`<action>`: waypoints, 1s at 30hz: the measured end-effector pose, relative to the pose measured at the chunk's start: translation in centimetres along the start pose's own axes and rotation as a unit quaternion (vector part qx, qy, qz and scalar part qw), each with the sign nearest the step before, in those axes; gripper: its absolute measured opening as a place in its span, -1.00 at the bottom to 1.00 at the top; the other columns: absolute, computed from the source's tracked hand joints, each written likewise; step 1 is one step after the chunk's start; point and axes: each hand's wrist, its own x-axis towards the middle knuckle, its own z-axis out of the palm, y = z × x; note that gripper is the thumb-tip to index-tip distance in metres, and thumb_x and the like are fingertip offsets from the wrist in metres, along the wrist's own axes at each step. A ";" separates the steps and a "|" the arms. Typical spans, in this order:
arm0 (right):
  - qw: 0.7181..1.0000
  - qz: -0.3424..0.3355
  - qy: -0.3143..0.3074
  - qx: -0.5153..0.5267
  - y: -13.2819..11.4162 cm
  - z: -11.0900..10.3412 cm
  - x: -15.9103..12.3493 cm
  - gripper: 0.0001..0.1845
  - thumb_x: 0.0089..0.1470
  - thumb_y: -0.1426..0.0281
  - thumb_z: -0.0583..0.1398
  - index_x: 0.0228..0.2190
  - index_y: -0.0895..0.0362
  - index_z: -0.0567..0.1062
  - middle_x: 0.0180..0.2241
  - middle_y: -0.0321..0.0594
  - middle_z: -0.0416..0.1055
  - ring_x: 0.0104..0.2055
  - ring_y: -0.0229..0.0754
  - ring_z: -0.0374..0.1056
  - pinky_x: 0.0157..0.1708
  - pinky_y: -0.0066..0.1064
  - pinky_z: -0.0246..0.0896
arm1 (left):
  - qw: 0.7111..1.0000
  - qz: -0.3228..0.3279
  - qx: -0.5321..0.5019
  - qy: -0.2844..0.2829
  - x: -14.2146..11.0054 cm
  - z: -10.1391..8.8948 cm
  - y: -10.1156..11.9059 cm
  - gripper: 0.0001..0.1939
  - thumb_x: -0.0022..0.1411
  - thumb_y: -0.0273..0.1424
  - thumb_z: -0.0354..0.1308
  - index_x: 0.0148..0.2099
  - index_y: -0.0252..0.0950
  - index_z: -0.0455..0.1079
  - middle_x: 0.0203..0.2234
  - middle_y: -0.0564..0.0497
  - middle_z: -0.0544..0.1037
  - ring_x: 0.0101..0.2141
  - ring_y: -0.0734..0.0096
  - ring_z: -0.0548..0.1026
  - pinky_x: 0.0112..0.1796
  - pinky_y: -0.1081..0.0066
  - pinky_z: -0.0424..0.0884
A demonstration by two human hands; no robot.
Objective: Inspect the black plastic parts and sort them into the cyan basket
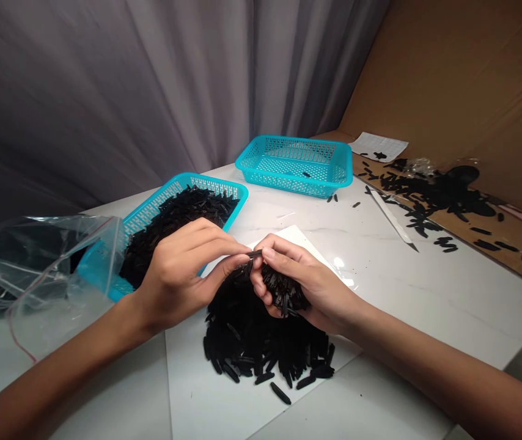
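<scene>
- Grey curtain [128,91] is hanging behind the white marble-look worktop [435,305], with a brown cardboard panel [448,79] standing past its far right corner.
- Left hand [183,275] and right hand [307,281] are working together, fingertips meeting on one thin black piece [255,253].
- Right hand is also cupping a bunch of black pieces [283,290] against its palm.
- Loose pile of black pieces [261,345] is lying directly below the hands, toward the worktop's near edge, partly on a white sheet [297,241].
- Teal plastic basket [169,198] is sitting just past the left hand, heaped with black pieces.
- Clear zip bag [45,269] is slumping against that basket, near the worktop's left edge, dark contents showing.
- Second teal basket [288,183] is sitting near the far edge, one black piece inside.
- White tool with a dark tip [392,217] is lying near the right edge.
- Brown board [508,244] is carrying scattered black pieces [435,195] along that edge.
</scene>
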 end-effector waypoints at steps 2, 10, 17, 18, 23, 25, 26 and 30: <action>1.000 0.006 0.000 -0.001 0.0 0.0 0.0 -0.71 0.34 0.22 0.15 -0.38 0.13 0.40 -0.51 -0.30 0.41 -0.54 -0.37 0.29 -0.60 -0.63 0.21 | 0.998 -0.042 -0.031 -0.022 0.0 -0.1 0.3 -0.93 0.29 -0.60 0.25 -0.24 -0.36 0.53 -0.39 0.00 0.64 -0.33 0.45 0.52 -0.22 0.42 0.44; 1.000 0.005 -0.020 0.017 0.2 -0.1 -0.2 -0.68 0.34 0.24 0.15 -0.41 0.16 0.41 -0.50 -0.30 0.41 -0.54 -0.37 0.30 -0.59 -0.62 0.25 | 0.933 -0.278 -0.185 -0.135 0.3 -0.5 1.0 -0.79 0.42 -0.34 0.12 -0.27 -0.23 0.50 -0.39 0.11 0.60 -0.35 0.48 0.54 -0.29 0.48 0.41; 0.999 0.003 -0.027 0.024 0.3 -0.1 -0.2 -0.67 0.34 0.25 0.15 -0.42 0.18 0.41 -0.49 -0.28 0.42 -0.54 -0.37 0.31 -0.59 -0.62 0.27 | 0.877 -0.310 -0.316 -0.184 0.6 -0.6 0.8 -0.75 0.45 -0.35 0.05 -0.30 -0.23 0.45 -0.40 0.12 0.57 -0.34 0.52 0.53 -0.27 0.55 0.44; 0.999 0.008 -0.023 0.022 0.3 -0.1 -0.2 -0.67 0.34 0.24 0.15 -0.42 0.18 0.41 -0.49 -0.28 0.42 -0.54 -0.38 0.31 -0.60 -0.62 0.27 | 0.884 -0.308 -0.298 -0.186 0.7 -0.7 0.8 -0.75 0.45 -0.34 0.06 -0.30 -0.22 0.46 -0.41 0.12 0.57 -0.35 0.52 0.52 -0.28 0.54 0.43; 1.000 0.011 -0.010 0.008 0.2 -0.1 0.0 -0.67 0.33 0.23 0.16 -0.41 0.17 0.42 -0.50 -0.28 0.41 -0.54 -0.37 0.31 -0.60 -0.63 0.25 | 0.939 -0.260 -0.145 -0.173 0.7 -1.0 1.0 -0.80 0.42 -0.36 0.11 -0.29 -0.21 0.49 -0.43 0.15 0.57 -0.40 0.53 0.49 -0.37 0.51 0.36; 1.000 0.005 -0.010 0.005 0.2 -0.2 0.0 -0.69 0.33 0.24 0.17 -0.40 0.17 0.43 -0.50 -0.28 0.41 -0.53 -0.38 0.31 -0.59 -0.63 0.25 | 0.968 -0.196 -0.083 -0.134 0.6 -1.0 1.1 -0.87 0.39 -0.43 0.15 -0.25 -0.25 0.49 -0.42 0.13 0.58 -0.39 0.52 0.50 -0.34 0.49 0.37; 1.000 0.003 -0.011 0.004 0.1 -0.1 0.0 -0.72 0.33 0.25 0.17 -0.38 0.17 0.43 -0.50 -0.29 0.41 -0.53 -0.37 0.31 -0.59 -0.63 0.25 | 0.980 -0.157 -0.053 -0.111 0.5 -1.0 1.2 -0.91 0.37 -0.46 0.18 -0.23 -0.27 0.49 -0.40 0.11 0.59 -0.38 0.51 0.50 -0.31 0.48 0.38; 1.000 -0.006 -0.025 0.007 0.0 0.0 -0.1 -0.81 0.33 0.32 0.16 -0.33 0.14 0.44 -0.50 -0.30 0.41 -0.53 -0.36 0.31 -0.59 -0.61 0.26 | 0.998 -0.033 0.038 -0.041 0.2 -1.0 1.5 -0.94 0.31 -0.56 0.23 -0.18 -0.34 0.50 -0.39 0.02 0.61 -0.35 0.43 0.51 -0.26 0.39 0.42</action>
